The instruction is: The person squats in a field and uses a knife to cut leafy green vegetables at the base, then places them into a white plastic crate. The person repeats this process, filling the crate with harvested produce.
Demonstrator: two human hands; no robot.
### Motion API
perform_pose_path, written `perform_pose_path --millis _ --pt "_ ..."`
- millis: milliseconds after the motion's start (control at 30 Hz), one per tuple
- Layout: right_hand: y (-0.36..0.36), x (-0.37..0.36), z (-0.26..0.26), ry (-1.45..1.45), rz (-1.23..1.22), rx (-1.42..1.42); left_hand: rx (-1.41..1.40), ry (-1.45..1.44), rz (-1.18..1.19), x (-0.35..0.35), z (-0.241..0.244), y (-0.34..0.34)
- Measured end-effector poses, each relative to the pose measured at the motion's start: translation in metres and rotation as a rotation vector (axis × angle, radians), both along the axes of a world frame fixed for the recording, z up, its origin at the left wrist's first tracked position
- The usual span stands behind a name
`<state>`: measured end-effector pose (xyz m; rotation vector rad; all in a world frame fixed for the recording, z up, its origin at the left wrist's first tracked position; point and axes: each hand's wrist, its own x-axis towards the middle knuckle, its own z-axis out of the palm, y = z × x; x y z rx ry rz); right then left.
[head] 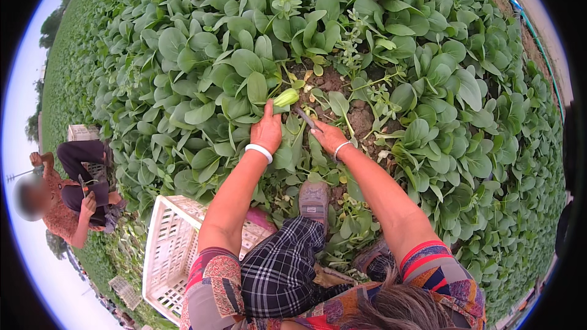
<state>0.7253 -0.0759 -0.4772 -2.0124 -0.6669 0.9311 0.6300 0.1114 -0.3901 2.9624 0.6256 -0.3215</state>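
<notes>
My left hand (pixel 267 132) grips a head of bok choy, its pale green base (pixel 286 97) pointing right and its leaves (pixel 245 96) spreading to the left. A knife is in my right hand (pixel 329 138), its dark blade (pixel 304 118) angled up and left, with the tip close below the bok choy's base. The knife's handle is mostly hidden in my fist. Bare brown soil (pixel 360 121) with loose leaves and small weeds lies just right of the blade. Rows of standing bok choy (pixel 321 27) surround both hands.
A white plastic crate (pixel 172 238) stands by my left leg. My shoe (pixel 314 204) rests among cut leaves. At far left another person (pixel 69 192) sits low, holding a blade, near a second crate (pixel 83 132). A green hose (pixel 523 13) runs along the right edge.
</notes>
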Motion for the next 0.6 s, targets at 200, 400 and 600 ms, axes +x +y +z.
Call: perform_pose_path --millis 200,400,600 --pt "-0.007 0.025 0.072 0.556 -0.41 0.218 -0.183 -0.155 -0.038 -0.018 0.048 -0.019" --pt "0.003 0.036 0.097 0.924 -0.396 0.515 -0.369 -0.254 -0.114 -0.035 0.083 -0.061" --pt "0.002 0.024 0.097 0.82 -0.455 0.417 -0.584 -0.318 0.098 -0.031 0.113 -0.066"
